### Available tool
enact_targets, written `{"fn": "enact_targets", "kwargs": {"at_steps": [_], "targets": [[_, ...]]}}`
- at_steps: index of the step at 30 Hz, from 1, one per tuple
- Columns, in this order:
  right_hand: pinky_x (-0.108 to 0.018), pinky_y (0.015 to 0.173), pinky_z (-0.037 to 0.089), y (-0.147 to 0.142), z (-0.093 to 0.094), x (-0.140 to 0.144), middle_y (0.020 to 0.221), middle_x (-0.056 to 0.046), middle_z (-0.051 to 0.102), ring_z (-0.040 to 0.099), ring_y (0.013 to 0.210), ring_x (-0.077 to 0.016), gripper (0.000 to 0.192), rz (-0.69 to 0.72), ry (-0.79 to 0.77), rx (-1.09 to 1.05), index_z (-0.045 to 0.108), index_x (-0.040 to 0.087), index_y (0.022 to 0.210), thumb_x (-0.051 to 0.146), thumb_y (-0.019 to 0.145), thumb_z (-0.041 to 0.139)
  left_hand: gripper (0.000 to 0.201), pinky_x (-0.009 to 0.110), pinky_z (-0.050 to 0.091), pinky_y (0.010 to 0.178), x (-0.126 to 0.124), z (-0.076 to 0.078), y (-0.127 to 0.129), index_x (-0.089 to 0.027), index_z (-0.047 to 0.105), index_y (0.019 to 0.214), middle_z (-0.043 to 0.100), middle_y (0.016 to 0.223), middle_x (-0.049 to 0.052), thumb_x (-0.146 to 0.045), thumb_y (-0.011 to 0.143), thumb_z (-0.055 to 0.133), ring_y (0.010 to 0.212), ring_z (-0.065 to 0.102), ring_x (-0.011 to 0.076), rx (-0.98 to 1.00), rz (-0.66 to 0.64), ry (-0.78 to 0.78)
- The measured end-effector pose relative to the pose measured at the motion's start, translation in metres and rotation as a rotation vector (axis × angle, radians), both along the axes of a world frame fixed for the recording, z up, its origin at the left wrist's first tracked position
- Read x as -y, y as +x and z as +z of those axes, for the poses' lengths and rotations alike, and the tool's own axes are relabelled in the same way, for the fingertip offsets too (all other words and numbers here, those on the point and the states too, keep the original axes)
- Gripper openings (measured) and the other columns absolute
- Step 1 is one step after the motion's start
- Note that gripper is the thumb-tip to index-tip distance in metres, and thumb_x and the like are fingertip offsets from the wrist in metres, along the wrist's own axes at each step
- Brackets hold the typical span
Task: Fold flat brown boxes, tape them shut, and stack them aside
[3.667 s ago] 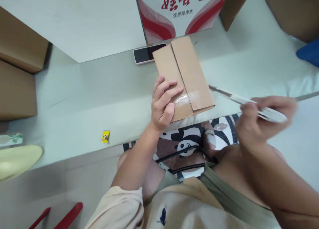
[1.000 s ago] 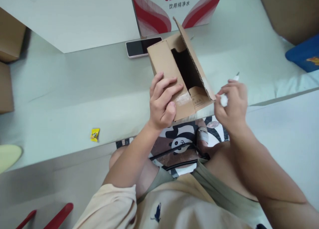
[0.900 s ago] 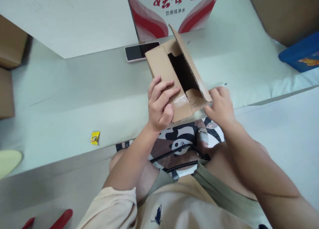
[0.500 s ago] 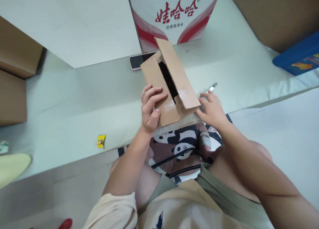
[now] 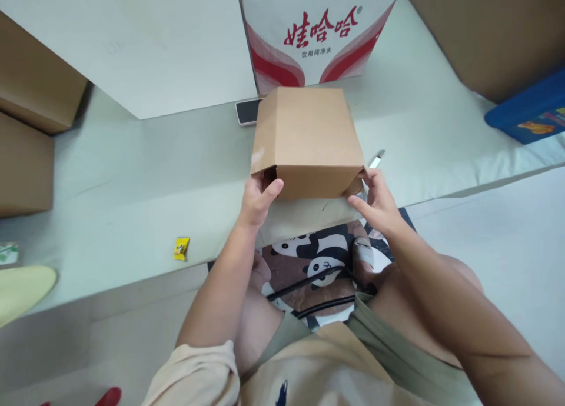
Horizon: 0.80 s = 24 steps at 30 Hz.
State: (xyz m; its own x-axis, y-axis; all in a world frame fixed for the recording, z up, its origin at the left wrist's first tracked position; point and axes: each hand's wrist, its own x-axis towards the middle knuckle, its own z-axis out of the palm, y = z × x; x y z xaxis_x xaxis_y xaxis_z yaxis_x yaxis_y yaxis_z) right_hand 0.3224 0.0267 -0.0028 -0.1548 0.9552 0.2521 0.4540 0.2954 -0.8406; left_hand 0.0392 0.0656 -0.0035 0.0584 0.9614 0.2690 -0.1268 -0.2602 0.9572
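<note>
A plain brown cardboard box (image 5: 306,138), unprinted with one broad face up, is clamped at its near corners by the left hand (image 5: 258,194) and right hand (image 5: 375,197).

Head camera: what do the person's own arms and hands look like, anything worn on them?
Both hands are bare: the left hand and right hand show no gloves, rings, watch or bands. The forearms are bare too. A cream short sleeve covers the left upper arm. No sleeve shows on the right arm. No cables or markings on either arm.
</note>
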Motion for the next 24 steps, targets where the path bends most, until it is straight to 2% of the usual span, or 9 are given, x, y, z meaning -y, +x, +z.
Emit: {"fn": "enact_targets", "kwargs": {"at_steps": [5, 9, 12, 15, 18, 21, 24], "targets": [[-0.051, 0.109, 0.052, -0.007, -0.003, -0.002, 0.135, -0.014, 0.058, 0.058, 0.134, -0.0286, 0.055, -0.027, 0.047, -0.115, 0.034, 0.029, 0.127, 0.058, 0.088, 0.060, 0.072, 0.051, 0.049, 0.114, -0.004, -0.002, 0.002, -0.032, 0.060, 0.133, 0.071, 0.126, 0.011, -0.068, 0.073, 0.078, 0.132, 0.063, 0.0320, 0.010, -0.015, -0.013], [-0.046, 0.096, 0.057, -0.011, -0.003, -0.003, 0.115, -0.009, 0.060, 0.065, 0.114, -0.0258, 0.050, -0.119, 0.036, -0.163, 0.036, 0.028, 0.118, 0.051, 0.084, 0.066, 0.073, 0.053, 0.051, 0.112, -0.004, -0.002, -0.002, -0.029, 0.062, 0.129, 0.071, 0.126, 0.013, -0.069, 0.070, 0.080, 0.128, 0.065, 0.0333, -0.012, -0.023, -0.034], [-0.039, 0.083, 0.058, -0.012, -0.003, -0.002, 0.098, -0.002, 0.058, 0.065, 0.096, -0.0213, 0.053, -0.214, 0.017, -0.213, 0.035, 0.030, 0.116, 0.044, 0.081, 0.073, 0.077, 0.053, 0.053, 0.109, -0.005, -0.001, -0.006, -0.025, 0.065, 0.124, 0.072, 0.125, 0.014, -0.068, 0.064, 0.085, 0.123, 0.067, 0.0336, -0.084, 0.072, -0.081], [-0.035, 0.073, 0.055, -0.014, 0.001, -0.001, 0.093, 0.001, 0.060, 0.063, 0.085, -0.0191, 0.060, -0.290, -0.015, -0.279, 0.031, 0.031, 0.118, 0.043, 0.080, 0.076, 0.076, 0.047, 0.054, 0.107, -0.007, 0.000, -0.007, -0.019, 0.069, 0.114, 0.074, 0.116, 0.013, -0.062, 0.056, 0.092, 0.119, 0.068, 0.0319, -0.168, 0.237, -0.092], [-0.035, 0.074, 0.054, -0.015, 0.008, 0.000, 0.095, -0.001, 0.063, 0.063, 0.083, -0.0188, 0.049, -0.305, -0.040, -0.359, 0.043, 0.028, 0.113, 0.054, 0.083, 0.071, 0.072, 0.041, 0.058, 0.095, -0.006, 0.002, -0.006, -0.019, 0.069, 0.107, 0.075, 0.105, 0.010, -0.058, 0.052, 0.095, 0.104, 0.072, 0.0277, -0.166, 0.277, -0.063], [-0.032, 0.067, 0.049, -0.014, 0.014, -0.002, 0.083, -0.001, 0.056, 0.057, 0.074, -0.0165, 0.042, -0.364, -0.078, -0.408, 0.051, 0.024, 0.090, 0.066, 0.089, 0.056, 0.058, 0.038, 0.059, 0.084, -0.002, 0.003, -0.007, -0.022, 0.071, 0.104, 0.075, 0.098, 0.007, -0.060, 0.063, 0.087, 0.093, 0.072, 0.0250, -0.109, 0.221, -0.040], [-0.029, 0.059, 0.042, -0.013, 0.016, -0.005, 0.073, 0.001, 0.044, 0.047, 0.065, -0.0144, 0.045, -0.491, -0.123, -0.505, 0.045, 0.023, 0.077, 0.065, 0.088, 0.058, 0.041, 0.035, 0.054, 0.065, 0.002, 0.002, -0.011, -0.022, 0.071, 0.080, 0.067, 0.073, 0.003, -0.062, 0.080, 0.065, 0.071, 0.066, 0.0213, -0.014, 0.167, -0.062]]}}
